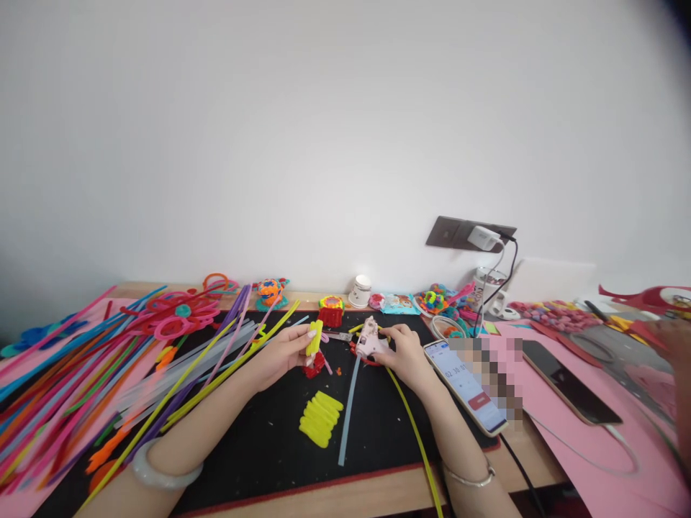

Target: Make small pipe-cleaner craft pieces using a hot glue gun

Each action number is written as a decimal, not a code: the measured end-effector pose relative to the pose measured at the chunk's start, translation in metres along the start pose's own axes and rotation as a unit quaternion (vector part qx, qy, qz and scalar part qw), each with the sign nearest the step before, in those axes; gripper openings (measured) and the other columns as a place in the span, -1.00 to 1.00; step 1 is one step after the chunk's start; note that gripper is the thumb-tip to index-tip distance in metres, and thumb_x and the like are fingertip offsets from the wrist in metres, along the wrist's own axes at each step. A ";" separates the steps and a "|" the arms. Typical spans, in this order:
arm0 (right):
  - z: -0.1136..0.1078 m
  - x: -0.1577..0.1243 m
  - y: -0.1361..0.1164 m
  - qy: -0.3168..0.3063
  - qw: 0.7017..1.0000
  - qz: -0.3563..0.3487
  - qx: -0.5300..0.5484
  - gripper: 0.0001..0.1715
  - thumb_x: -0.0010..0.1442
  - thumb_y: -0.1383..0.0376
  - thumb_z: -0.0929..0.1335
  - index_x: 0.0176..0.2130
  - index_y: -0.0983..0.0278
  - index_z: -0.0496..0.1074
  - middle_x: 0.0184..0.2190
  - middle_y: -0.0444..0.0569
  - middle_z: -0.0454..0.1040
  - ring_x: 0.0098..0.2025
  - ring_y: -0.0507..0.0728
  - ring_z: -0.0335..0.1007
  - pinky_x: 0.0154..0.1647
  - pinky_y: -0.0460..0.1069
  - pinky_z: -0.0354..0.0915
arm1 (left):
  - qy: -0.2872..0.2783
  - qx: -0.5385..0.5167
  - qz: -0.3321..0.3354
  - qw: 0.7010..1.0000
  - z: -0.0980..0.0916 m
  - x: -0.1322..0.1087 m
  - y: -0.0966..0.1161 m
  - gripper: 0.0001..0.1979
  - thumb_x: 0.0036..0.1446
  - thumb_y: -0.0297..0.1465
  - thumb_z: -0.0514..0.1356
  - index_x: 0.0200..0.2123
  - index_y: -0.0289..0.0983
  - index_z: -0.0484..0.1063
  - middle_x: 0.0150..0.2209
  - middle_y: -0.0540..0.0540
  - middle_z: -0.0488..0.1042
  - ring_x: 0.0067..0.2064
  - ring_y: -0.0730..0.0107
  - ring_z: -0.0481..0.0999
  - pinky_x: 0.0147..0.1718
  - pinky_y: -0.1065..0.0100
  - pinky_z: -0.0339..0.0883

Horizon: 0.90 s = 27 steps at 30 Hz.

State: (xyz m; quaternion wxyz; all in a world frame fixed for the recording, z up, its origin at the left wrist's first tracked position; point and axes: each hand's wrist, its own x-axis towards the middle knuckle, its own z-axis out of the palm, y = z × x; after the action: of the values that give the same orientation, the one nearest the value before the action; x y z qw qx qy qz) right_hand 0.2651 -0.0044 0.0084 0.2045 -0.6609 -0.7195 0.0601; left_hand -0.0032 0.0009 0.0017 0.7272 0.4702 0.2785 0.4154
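Note:
My left hand (294, 345) pinches a small yellow pipe-cleaner piece (314, 337) upright between thumb and fingers. Beneath those fingers lies a red fuzzy piece (314, 365), partly hidden. My right hand (404, 354) is closed around the handle of a pale pink glue gun (369, 338). A long translucent glue stick (350, 414) sticks out of the gun's back toward me. On the black mat (259, 460), between my forearms, lies a flat yellow zigzag of pipe cleaner (321, 419). One long yellow pipe cleaner (407, 417) curves past my right wrist.
Loose coloured pipe cleaners (70, 388) spread over the left side. A red and yellow craft piece (331, 311) and a paper cup (360, 291) stand at the back. To the right lie a phone (458, 381) and a dark phone (572, 381). Another person's hand (669, 342) shows far right.

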 end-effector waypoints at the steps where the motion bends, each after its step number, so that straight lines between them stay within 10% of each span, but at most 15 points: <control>1: -0.002 -0.002 -0.005 0.007 1.000 -0.012 0.006 -0.56 -0.02 0.26 0.45 -0.09 0.23 0.44 -0.13 0.03 0.38 -0.10 0.25 0.25 -0.15 0.05 0.19 | 0.001 0.001 0.000 1.000 0.000 0.000 0.000 -0.80 0.12 -0.27 0.24 -0.39 -0.29 0.39 -0.49 0.03 0.30 -0.50 0.52 0.26 -0.46 0.42 0.15; 8: 0.007 -0.036 -0.065 -0.047 0.965 -0.245 0.077 -0.71 -0.02 0.18 0.48 -0.31 0.25 0.41 -0.23 -0.06 0.36 -0.12 0.18 0.24 -0.05 0.08 0.13 | 0.008 0.013 0.000 1.000 0.000 0.001 -0.001 -0.81 0.11 -0.28 0.23 -0.40 -0.30 0.41 -0.49 0.03 0.30 -0.49 0.51 0.24 -0.47 0.43 0.16; 27: 0.027 -0.054 -0.085 -0.109 0.968 -0.215 0.073 -0.33 -0.23 0.05 0.54 -0.17 0.26 0.34 -0.24 -0.02 0.45 -0.16 0.26 0.31 -0.13 0.12 0.06 | 0.018 0.032 -0.006 0.999 0.002 0.000 0.002 -0.76 0.07 -0.23 0.26 -0.39 -0.32 0.43 -0.49 0.03 0.31 -0.49 0.52 0.25 -0.47 0.46 0.19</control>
State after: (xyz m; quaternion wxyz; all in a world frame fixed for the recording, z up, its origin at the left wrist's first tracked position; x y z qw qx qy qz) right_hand 0.1788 -0.0627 0.0025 0.1811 -0.4634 -0.8563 0.1387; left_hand -0.0025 0.0007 0.0042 0.7088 0.4842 0.3077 0.4105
